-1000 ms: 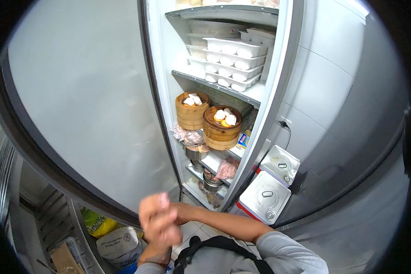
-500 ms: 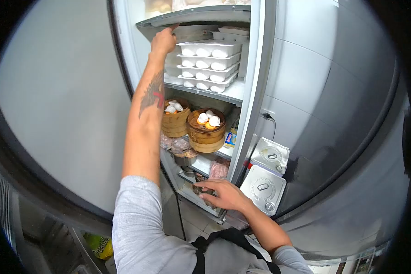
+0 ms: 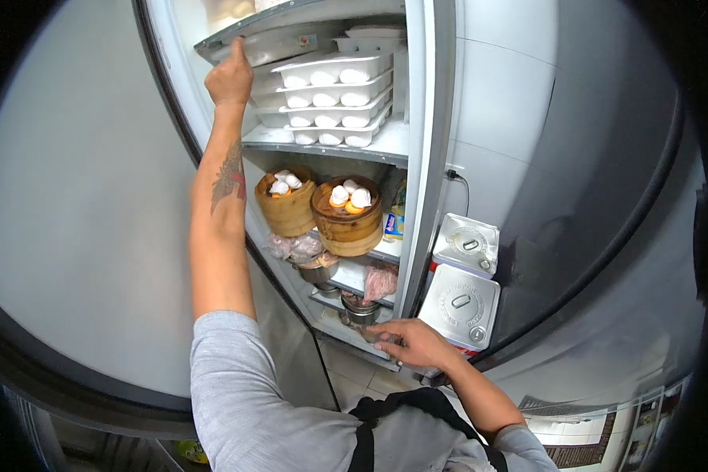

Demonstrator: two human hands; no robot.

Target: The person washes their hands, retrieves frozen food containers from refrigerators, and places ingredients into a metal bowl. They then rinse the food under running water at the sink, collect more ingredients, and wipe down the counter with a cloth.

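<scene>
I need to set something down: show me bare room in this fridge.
Bare shelf shows between the steel pot and pink bag, plus a strip between the white trays and fridge side. It's crowded around the bamboo steamers.

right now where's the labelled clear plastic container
In the head view, the clear plastic container is at upper left, by the left hand, under the topmost visible shelf, above and left of the stacked white trays.
</scene>
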